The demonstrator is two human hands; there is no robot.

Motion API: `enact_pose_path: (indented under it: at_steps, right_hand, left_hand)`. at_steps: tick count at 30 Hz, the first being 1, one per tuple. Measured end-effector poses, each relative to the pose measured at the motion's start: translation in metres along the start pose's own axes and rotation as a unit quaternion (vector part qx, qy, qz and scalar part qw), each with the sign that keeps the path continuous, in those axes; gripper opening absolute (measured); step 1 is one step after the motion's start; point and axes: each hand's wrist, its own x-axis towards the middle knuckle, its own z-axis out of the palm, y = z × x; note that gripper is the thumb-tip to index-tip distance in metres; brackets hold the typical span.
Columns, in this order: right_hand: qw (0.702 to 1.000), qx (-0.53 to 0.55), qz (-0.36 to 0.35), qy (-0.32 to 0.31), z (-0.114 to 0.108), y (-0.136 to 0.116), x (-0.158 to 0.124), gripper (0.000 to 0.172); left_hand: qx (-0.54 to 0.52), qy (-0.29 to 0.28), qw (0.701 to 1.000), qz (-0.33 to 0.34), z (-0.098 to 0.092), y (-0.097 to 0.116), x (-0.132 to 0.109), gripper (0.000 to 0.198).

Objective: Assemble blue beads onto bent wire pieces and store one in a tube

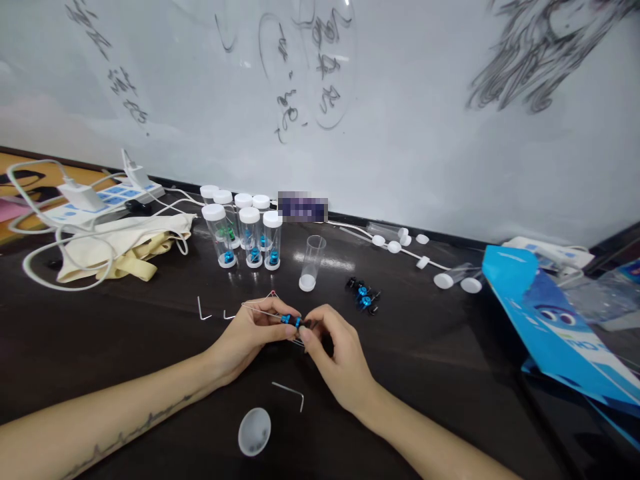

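Note:
Between both hands sits a small blue-and-black metal part [291,321]. My left hand [250,331] pinches its left end between thumb and fingers. The fingers of my right hand [340,353] close on its right end, and they partly hide it. A thin pale cord [260,309] with a red bead loops over my left fingers. In front of my hands lies an L-shaped hex key [290,389]. Below it is a white cap [255,432] holding small dark pieces. Two shorter hex keys [201,311] lie left of my left hand.
Beyond my hands stand an uncapped clear tube [313,257] and a pile of blue-and-black parts [364,295]. Several white-capped tubes [250,230] are at back left, beside a cloth bag [125,243] and cables. Tubes and loose caps [395,247] lie along the wall; a blue package [550,307] is right.

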Motion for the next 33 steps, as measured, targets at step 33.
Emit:
enact_pose_path:
  at_steps: [33]
  right_hand:
    - [1.000,0.020,0.008,-0.008,-0.0009,0.0021,0.0018,0.031]
  left_hand:
    - [0.005,0.007,1.000,0.002,0.0027,0.0026,0.0001,0.022]
